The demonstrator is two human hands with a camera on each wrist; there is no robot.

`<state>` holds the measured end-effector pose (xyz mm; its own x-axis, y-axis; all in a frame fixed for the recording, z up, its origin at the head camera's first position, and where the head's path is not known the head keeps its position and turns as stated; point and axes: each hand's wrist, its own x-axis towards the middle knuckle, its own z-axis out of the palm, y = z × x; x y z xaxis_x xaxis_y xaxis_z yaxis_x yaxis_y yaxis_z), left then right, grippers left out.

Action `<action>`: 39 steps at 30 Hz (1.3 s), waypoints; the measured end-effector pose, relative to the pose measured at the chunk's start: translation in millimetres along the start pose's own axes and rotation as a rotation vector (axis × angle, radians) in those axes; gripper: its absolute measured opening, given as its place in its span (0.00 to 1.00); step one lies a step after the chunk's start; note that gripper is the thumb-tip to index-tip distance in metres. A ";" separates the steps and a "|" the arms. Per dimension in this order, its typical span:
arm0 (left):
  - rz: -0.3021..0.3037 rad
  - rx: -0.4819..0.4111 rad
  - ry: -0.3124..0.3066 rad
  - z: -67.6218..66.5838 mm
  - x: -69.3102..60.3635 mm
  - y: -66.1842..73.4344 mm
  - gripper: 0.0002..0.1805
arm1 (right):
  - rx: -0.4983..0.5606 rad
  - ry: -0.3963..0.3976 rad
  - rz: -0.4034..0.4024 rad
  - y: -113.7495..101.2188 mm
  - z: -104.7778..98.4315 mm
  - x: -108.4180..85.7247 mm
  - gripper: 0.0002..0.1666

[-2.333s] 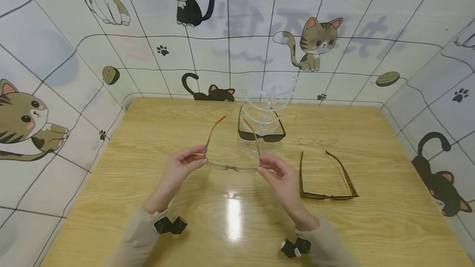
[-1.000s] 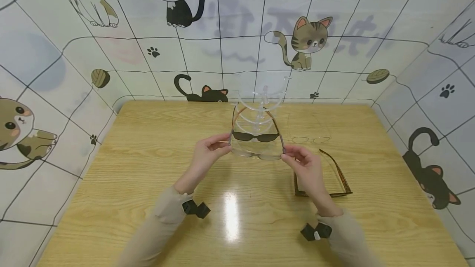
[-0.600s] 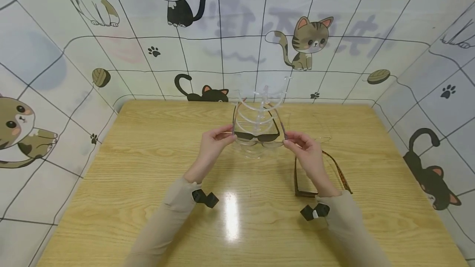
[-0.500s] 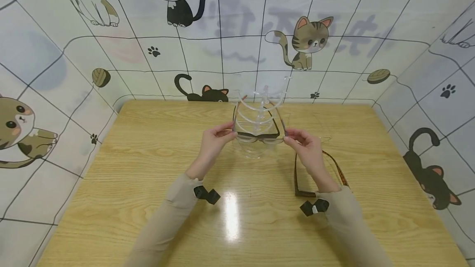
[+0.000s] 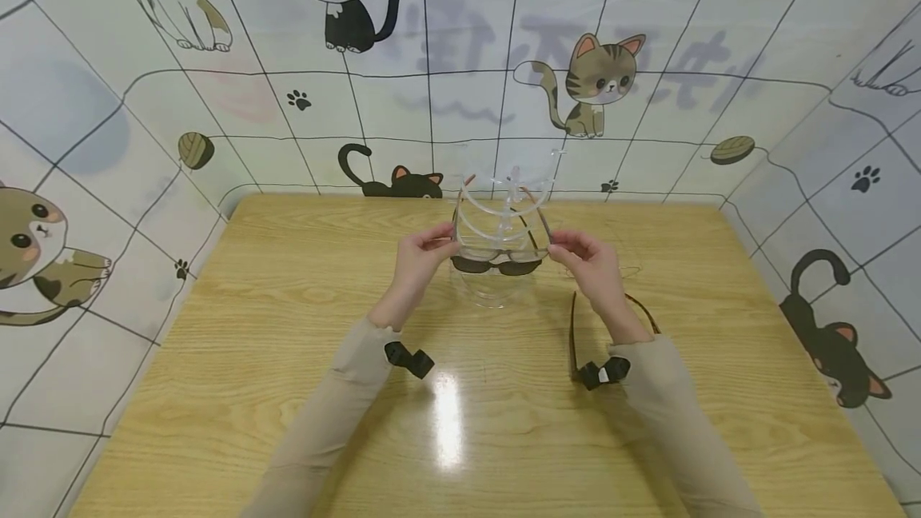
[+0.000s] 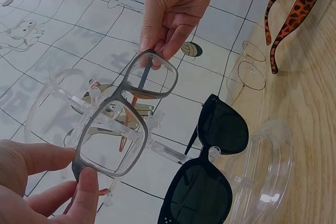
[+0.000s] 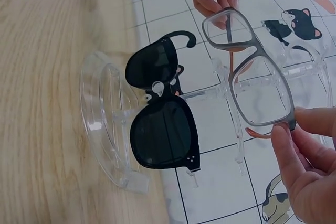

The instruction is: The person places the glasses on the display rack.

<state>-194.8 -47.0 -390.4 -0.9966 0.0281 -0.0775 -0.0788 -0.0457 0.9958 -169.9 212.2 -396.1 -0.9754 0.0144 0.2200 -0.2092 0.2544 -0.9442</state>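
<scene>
Sunglasses [image 7: 164,132] (black) below grey glasses [image 7: 258,50].

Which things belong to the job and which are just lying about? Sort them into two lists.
Apparently in the job:
grey-framed glasses, pinched by the left hand and right hand
clear stand
black sunglasses, resting on the stand

Just lying about, though perhaps up next:
tortoiseshell glasses
thin wire-rimmed glasses

Wooden table [image 5: 288,302] bearing clear stand [image 5: 507,218] toward far edge, thin wire glasses [image 6: 251,67] lying right of it, tortoiseshell glasses [image 6: 296,22] lying unfolded, closer in.
</scene>
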 end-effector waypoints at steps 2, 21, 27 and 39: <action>0.005 0.005 0.002 0.4 3.4 -0.3 0.20 | 0.006 -0.001 -0.001 0.7 0.2 3.9 0.20; 0.010 0.031 0.013 0.7 24.9 -12.8 0.21 | 0.061 -0.006 0.008 9.7 6.3 22.8 0.18; -0.002 0.035 0.017 0.1 27.3 -15.7 0.21 | 0.058 0.005 0.008 18.2 8.4 24.5 0.17; -0.001 0.024 0.010 -0.3 27.5 -16.3 0.21 | 0.065 0.000 0.050 12.1 10.3 23.7 0.16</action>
<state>-221.0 -45.8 -408.9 -0.9967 0.0180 -0.0787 -0.0791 -0.0219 0.9966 -196.3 205.6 -404.8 -0.9847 0.0256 0.1723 -0.1644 0.1905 -0.9678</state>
